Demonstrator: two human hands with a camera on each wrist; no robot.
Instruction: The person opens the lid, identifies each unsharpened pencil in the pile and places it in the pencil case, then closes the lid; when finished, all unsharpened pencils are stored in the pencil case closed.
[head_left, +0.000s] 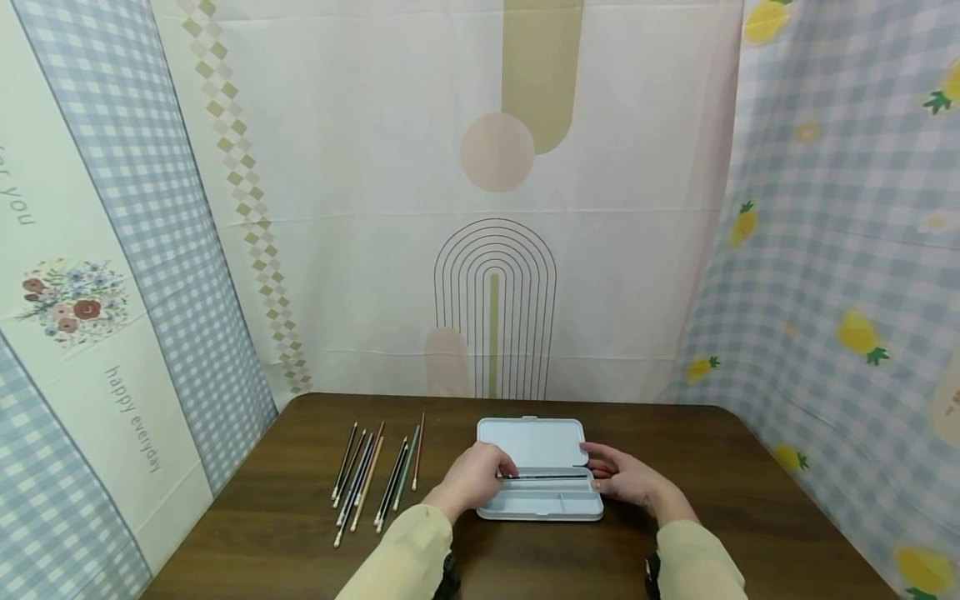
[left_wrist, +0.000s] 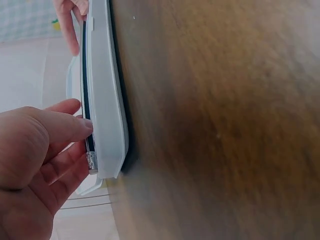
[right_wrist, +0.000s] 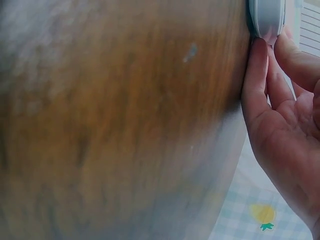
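Observation:
A pale blue pencil case (head_left: 517,503) lies on the table with its lid (head_left: 531,443) folded back. Across its rear compartment runs a dark pencil (head_left: 555,477). My left hand (head_left: 472,478) pinches this pencil near its left end, over the case; in the left wrist view, the metal ferrule (left_wrist: 92,161) shows below the thumb. At the case's right end, my right hand (head_left: 628,480) holds the edge, thumb on top and fingers lower down, as the right wrist view shows at the case's rounded end (right_wrist: 269,20).
Left of the case, several pencils (head_left: 363,483) lie in loose groups on the brown wooden table (head_left: 262,517), erasers toward me. A reddish pencil (head_left: 419,450) is closest to the case. Patterned cloths (head_left: 360,250) hang behind and at both sides.

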